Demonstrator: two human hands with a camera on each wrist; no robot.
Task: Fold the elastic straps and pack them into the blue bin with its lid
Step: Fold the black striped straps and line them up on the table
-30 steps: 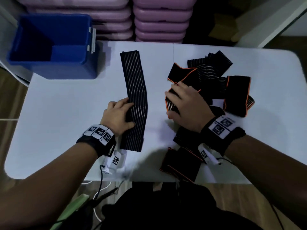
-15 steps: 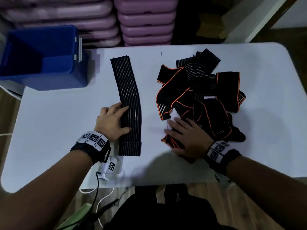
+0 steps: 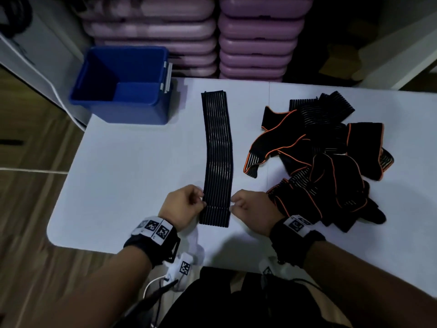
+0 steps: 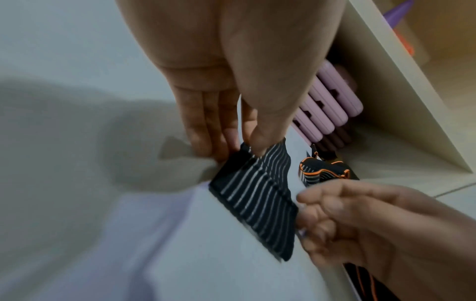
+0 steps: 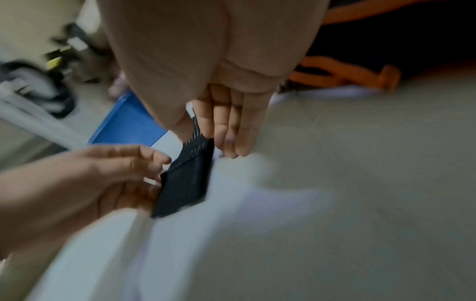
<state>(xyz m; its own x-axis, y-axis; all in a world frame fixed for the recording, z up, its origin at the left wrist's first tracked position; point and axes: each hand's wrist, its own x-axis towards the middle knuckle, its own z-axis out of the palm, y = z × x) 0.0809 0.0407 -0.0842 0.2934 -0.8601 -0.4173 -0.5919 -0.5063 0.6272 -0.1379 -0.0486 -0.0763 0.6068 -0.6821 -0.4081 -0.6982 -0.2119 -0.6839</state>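
Note:
A long black ribbed elastic strap lies flat down the middle of the white table. My left hand pinches its left edge near the near end, thumb on top. My right hand pinches the opposite right edge at the same height. The strap's near end lies between both hands, also in the blurred right wrist view. The blue bin stands open at the table's far left corner, nothing visible inside. No lid is in view.
A tangled pile of black straps with orange trim covers the table's right half, close to my right wrist. Stacked purple cases stand behind the table. The near table edge runs just behind my wrists.
My right hand left the strap pile and came to the flat strap's right edge. My left hand went from lying flat on the strap to pinching its left edge.

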